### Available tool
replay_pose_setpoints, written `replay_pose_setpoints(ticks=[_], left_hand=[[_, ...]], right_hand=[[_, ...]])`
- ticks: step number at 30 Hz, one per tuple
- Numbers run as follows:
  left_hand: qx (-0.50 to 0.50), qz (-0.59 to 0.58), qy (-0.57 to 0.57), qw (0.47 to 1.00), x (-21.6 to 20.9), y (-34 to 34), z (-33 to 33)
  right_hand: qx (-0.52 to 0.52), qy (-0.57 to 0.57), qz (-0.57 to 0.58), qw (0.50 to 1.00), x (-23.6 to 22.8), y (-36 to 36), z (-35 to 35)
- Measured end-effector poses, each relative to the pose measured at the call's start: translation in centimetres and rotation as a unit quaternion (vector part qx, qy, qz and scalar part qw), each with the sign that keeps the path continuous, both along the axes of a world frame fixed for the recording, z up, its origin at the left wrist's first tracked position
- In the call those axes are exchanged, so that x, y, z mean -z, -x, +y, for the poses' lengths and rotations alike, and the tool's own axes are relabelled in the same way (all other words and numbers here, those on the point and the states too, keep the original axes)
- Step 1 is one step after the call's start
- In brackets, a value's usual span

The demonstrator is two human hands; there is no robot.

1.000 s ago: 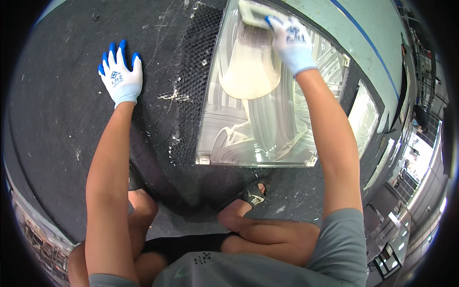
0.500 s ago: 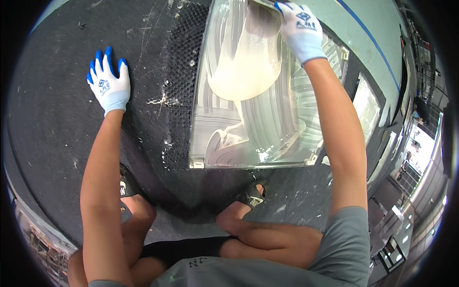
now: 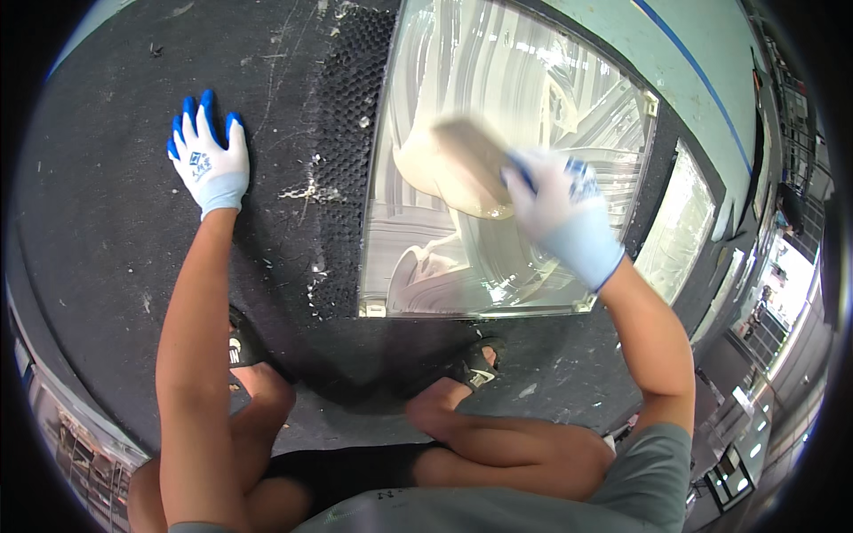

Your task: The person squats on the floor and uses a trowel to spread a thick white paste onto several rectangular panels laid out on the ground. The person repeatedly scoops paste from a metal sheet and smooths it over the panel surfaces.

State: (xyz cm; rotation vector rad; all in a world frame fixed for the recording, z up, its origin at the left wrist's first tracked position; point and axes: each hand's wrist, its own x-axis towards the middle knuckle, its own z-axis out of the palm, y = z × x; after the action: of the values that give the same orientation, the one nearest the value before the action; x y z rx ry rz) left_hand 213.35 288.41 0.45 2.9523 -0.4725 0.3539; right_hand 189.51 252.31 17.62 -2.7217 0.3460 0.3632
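My right hand (image 3: 569, 213), in a white glove with blue fingertips, is closed on a flat, broad-bladed spreader (image 3: 471, 160); both are blurred by motion. The spreader is over a shiny rectangular panel (image 3: 533, 271) with small pale corner pieces. A thick pool of cream-coloured liquid (image 3: 416, 167) lies by the blade, and thin streaks of it cover much of the panel. Whether the blade touches the surface is hard to tell. Well left of the panel, my left hand (image 3: 211, 164), gloved alike, rests on the black floor covering (image 3: 107, 231) with its fingers spread and holds nothing.
A strip of black honeycomb-textured matting (image 3: 342, 169) runs along the panel's left edge. A smaller streaked panel (image 3: 680, 218) lies to the right. Beyond is pale green floor (image 3: 613, 22) with a blue line. My sandalled feet are just below the panel.
My right hand has drawn the spreader from the panel's far edge down toward me. Cream streaks now show where the upper pool was. My left hand stays on the floor covering.
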Motion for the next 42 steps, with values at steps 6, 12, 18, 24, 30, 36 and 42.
replay_pose_setpoints(ticks=[6,12,18,24,30,36,42], left_hand=[[-0.013,0.015,-0.009,1.0,-0.2,0.1,-0.2],[-0.018,0.021,-0.027,0.999,-0.5,0.2,-0.3],[-0.019,0.016,-0.016,1.0,-0.5,0.2,-0.4],[-0.025,0.026,-0.02,0.999,-0.5,0.3,-0.4],[-0.016,0.023,-0.007,1.0,-0.8,0.4,-0.4],[-0.03,0.025,-0.019,0.999,-0.6,0.3,-0.5],[-0.021,0.032,-0.011,0.999,-0.6,0.2,-0.2]], right_hand=[[0.256,-0.138,-0.082,0.953,5.0,-11.1,-2.5],[0.319,-0.19,-0.09,0.924,9.5,-14.2,-3.0],[0.386,-0.178,-0.074,0.902,4.8,-7.7,-8.1],[0.322,-0.269,-0.099,0.902,5.9,-11.1,-4.5],[0.331,-0.192,-0.053,0.923,6.8,-14.7,-4.1],[0.386,-0.321,-0.132,0.855,5.5,-11.6,-5.4],[0.337,-0.19,-0.037,0.921,8.5,-8.8,-5.1]])
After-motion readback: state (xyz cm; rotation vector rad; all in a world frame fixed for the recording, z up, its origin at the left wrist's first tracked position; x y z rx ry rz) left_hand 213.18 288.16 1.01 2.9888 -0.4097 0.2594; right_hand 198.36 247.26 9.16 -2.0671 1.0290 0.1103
